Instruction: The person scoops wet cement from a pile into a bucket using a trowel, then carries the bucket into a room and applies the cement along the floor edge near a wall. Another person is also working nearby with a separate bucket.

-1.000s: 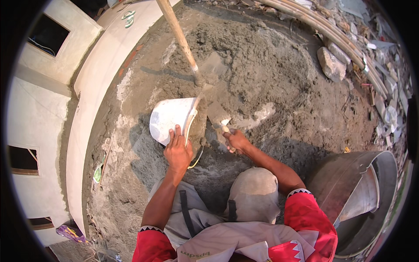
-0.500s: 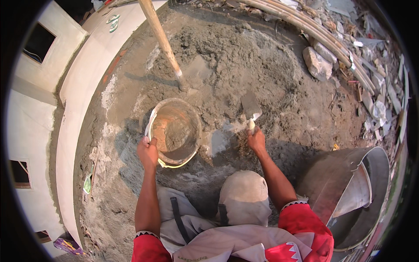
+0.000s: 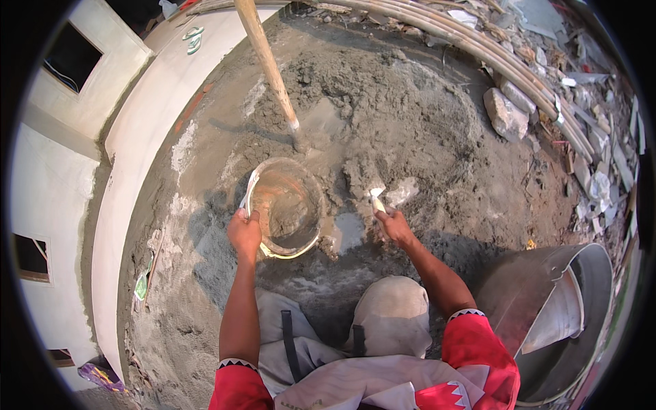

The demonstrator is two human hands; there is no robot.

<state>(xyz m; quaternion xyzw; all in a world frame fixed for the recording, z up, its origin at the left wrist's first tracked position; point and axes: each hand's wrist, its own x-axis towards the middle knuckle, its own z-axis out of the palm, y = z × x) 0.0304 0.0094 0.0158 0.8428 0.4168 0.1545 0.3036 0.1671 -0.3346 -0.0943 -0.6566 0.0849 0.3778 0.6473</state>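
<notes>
My left hand (image 3: pixel 244 232) is closed on the left rim of a round bucket (image 3: pixel 316 195), where its pale handle runs along the edge. Grey mortar (image 3: pixel 290 208) lies in the bottom, and the inside wall is smeared reddish-brown. Right of the bucket, my right hand (image 3: pixel 393 227) grips a trowel (image 3: pixel 377 199) by its light handle. The trowel's blade is mostly hidden in the heap of wet mortar (image 3: pixel 403 116) that spreads in front of me. Behind the bucket, a long wooden pole (image 3: pixel 268 65) stands tilted with its lower end in the mortar.
A large metal drum (image 3: pixel 526 290) lies on its side at my right, with a pale piece inside. Bamboo poles (image 3: pixel 506 58), a stone block (image 3: pixel 506 113) and rubble (image 3: pixel 601 184) line the far right. A pale ledge (image 3: pixel 147 130) with slippers (image 3: pixel 194 41) runs along the left wall.
My right hand has moved slightly left, toward the bucket, and the trowel blade, visible before, has sunk into the mortar. My left hand keeps its grip on the bucket. The view has shifted slightly.
</notes>
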